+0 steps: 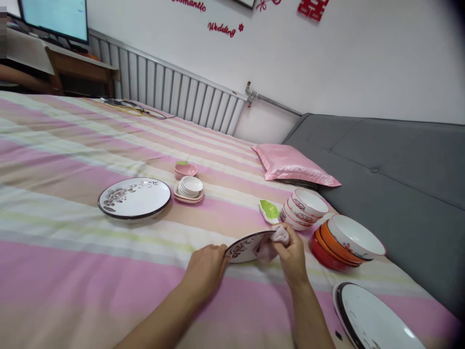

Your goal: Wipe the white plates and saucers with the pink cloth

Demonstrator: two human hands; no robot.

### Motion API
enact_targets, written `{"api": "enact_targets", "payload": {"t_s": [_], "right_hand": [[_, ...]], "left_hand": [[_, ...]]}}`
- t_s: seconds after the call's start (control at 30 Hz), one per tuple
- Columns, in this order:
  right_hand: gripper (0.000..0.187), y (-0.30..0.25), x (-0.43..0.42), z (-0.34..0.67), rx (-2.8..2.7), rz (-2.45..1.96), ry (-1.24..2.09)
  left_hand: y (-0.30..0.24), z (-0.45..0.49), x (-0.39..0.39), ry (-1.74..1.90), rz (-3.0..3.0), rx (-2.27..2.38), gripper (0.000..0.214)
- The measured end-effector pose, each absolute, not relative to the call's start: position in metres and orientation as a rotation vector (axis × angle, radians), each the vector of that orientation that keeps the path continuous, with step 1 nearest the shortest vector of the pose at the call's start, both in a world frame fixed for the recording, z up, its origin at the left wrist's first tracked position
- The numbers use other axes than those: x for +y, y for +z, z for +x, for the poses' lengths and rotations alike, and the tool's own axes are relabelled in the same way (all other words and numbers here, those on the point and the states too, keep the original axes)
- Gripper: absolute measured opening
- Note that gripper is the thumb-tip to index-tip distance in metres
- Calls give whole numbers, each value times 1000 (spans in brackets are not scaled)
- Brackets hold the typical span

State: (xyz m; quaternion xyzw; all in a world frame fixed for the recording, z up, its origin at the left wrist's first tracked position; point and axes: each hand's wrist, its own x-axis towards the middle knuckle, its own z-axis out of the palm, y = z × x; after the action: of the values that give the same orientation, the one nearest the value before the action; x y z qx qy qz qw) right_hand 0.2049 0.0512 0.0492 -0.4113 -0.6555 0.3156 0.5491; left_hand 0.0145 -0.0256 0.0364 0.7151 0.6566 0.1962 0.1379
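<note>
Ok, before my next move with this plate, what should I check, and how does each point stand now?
1. Grip: the left hand holds the plate by its rim: ok.
2. Cloth: the right hand presses the pink cloth on the plate: ok.
3. Plate is held tilted above the striped bedspread; whether its lower edge touches: cannot tell.
4. The green leaf dish lies just beyond the cloth, apart from it: ok, but close.
5. The stacked bowls are clear of the right hand: ok.
6. Plate face clean: cannot tell, partly covered.
</note>
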Motion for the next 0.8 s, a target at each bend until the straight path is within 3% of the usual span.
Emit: {"api": "enact_targets", "payload": {"t_s": [0.27,0.6,0.8], "right_hand": [[20,41,54,201,-1386,-959,801],[16,51,33,180,-1667,-913,716],[20,69,8,168,-1958,-779,497]], "left_hand": [[35,14,-26,778,2109,1919,25],[40,11,-29,1540,2489,1744,21],[53,16,-37,1204,2622,1755,17]]}}
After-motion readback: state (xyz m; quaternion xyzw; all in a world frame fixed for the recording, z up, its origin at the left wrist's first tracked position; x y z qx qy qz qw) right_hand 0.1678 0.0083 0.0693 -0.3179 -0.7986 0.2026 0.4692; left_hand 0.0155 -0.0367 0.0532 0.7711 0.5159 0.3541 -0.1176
